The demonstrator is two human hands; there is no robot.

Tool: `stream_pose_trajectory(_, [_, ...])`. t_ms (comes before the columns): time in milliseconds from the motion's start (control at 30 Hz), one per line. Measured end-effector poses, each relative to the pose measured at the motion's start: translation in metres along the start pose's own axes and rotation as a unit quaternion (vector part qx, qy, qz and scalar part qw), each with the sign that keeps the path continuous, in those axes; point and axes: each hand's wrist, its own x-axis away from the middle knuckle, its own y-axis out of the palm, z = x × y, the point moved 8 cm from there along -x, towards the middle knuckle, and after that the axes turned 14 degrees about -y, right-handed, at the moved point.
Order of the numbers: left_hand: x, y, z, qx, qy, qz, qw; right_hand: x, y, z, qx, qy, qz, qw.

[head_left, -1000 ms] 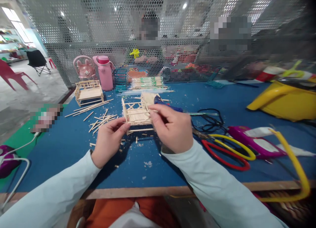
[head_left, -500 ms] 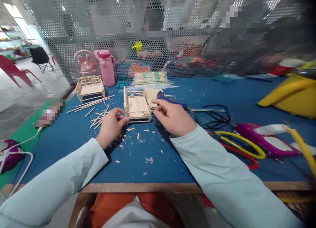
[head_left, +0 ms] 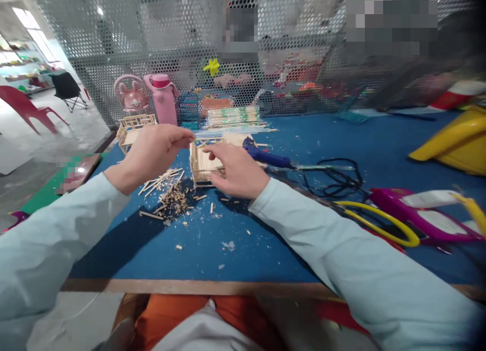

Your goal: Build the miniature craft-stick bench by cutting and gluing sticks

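A miniature bed made of thin wooden sticks (head_left: 201, 163) stands on the blue table, partly hidden by my right hand. My left hand (head_left: 146, 151) is raised at its far left corner, fingertips pinched together; whatever may be between them cannot be made out. Over the bed's right side, my right hand (head_left: 241, 171) has thumb and forefinger apart, holding nothing I can see. Behind my left hand stands a second stick-built bed (head_left: 127, 138), partly covered. A blue glue gun (head_left: 271, 156) lies just beyond my right hand.
Cut stick scraps (head_left: 174, 199) are heaped left of centre. Bundled sticks (head_left: 233, 117) and a pink bottle (head_left: 165, 100) stand before the perforated metal screen (head_left: 170, 27). Black cable (head_left: 330, 184), yellow-handled tool (head_left: 379, 224) and yellow container (head_left: 455, 143) occupy the right.
My left hand has risen from the bed's front left corner to its far left corner. The right hand has shifted left over the bed, off its right front corner.
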Motion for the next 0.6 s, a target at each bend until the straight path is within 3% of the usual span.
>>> stream_pose_trajectory(100, [-0.001, 0.023, 0.013, -0.099, 0.075, -0.071, 0.990, 0.002, 0.017, 0.010, -0.060, 0.042, -0.074, 0.995])
stream_pose_trajectory(233, [0.016, 0.049, 0.016, -0.159, 0.112, -0.141, 0.971, 0.010, 0.005, 0.020, -0.076, 0.076, -0.039, 0.993])
stream_pose_trajectory(433, [0.020, 0.077, 0.018, -0.247, 0.143, -0.182, 0.941, 0.027, 0.003, 0.024, -0.036, 0.117, -0.038, 0.992])
stream_pose_trajectory(600, [0.016, 0.081, 0.014, -0.269, 0.125, -0.178, 0.938, 0.031, 0.004, 0.024, -0.016, 0.119, -0.028, 0.992])
